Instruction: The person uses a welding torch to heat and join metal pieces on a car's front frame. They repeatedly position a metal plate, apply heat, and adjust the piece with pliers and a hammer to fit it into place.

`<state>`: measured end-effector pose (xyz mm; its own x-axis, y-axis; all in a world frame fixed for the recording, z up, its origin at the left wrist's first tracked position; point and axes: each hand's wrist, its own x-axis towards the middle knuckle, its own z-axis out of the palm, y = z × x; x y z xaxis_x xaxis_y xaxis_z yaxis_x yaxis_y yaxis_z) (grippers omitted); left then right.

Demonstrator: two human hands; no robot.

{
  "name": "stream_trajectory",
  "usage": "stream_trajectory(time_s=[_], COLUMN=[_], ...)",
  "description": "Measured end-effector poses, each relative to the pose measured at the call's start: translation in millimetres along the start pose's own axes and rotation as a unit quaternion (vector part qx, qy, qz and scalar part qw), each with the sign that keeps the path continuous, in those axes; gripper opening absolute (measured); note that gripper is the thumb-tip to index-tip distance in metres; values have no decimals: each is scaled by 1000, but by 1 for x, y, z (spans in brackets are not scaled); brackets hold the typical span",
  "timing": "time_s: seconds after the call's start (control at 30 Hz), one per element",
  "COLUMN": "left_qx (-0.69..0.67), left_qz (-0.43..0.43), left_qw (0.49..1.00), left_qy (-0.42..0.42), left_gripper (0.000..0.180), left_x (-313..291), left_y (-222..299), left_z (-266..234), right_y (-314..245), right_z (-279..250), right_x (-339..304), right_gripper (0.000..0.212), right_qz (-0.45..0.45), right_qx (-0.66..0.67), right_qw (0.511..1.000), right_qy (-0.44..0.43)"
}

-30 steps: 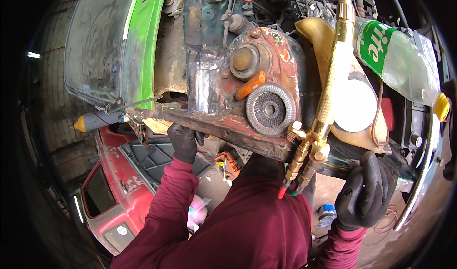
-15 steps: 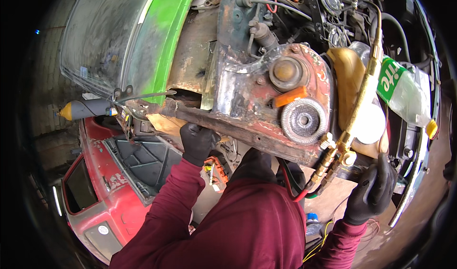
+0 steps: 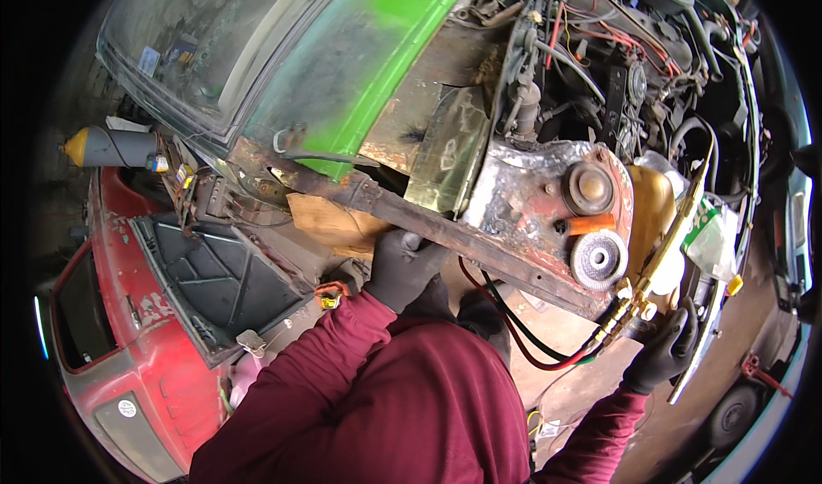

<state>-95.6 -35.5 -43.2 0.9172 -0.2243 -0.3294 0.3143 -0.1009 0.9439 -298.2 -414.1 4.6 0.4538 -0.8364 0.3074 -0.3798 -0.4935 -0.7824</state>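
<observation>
My left hand (image 3: 402,270), in a black glove, is closed round the lower edge of a rusty metal rail (image 3: 505,261) along the side of an opened car body. My right hand (image 3: 664,347), also gloved, is at the car's front corner, its fingers stretched upward and apart from the thumb. Just above it, a brass gas torch (image 3: 664,244) lies slanted across the corner, with red and dark hoses (image 3: 531,356) looping down from it. On the worn metal strut mount (image 3: 531,184) sit a round grey disc (image 3: 598,260) and an orange cylinder with a black end (image 3: 591,225).
Engine parts and hoses (image 3: 634,82) fill the bay beyond. A green-labelled plastic bottle (image 3: 715,236) rests at the front right. To the left are a green-painted panel (image 3: 385,65), a grey cylinder with a yellow end (image 3: 111,148), a red car (image 3: 154,330) and a black ribbed panel (image 3: 223,274).
The view has swung, so the car body appears turned and shifted right. My left hand stays on the rail and my right hand stays by the front corner.
</observation>
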Motion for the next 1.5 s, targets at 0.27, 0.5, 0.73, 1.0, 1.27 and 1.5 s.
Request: stream_trajectory(time_s=[0.27,0.5,0.73,1.0,1.27,1.5], left_qx=[98,139,128,120,136,137], left_qz=[122,134,235,251,245,243], left_qw=[987,972,959,954,953,953], left_qy=[-37,-136,-91,-113,-116,-121], left_gripper=[28,26,29,31,31,30], left_x=[2,9,16,19,18,17], left_y=[0,-12,-6,2,-2,-1], left_z=[-11,-22,-21,-27,-27,-27], right_y=[35,56,56,71,68,59], right_z=[-3,-13,-11,-14,-9,-8], right_x=[8,19,25,30,29,26], right_gripper=[32,36,32,31,30,28], right_qz=[23,99,119,115,88,116], right_qx=[32,-13,21,37,41,96], right_qw=[999,994,990,989,991,987], right_qy=[34,44,73,81,87,61])
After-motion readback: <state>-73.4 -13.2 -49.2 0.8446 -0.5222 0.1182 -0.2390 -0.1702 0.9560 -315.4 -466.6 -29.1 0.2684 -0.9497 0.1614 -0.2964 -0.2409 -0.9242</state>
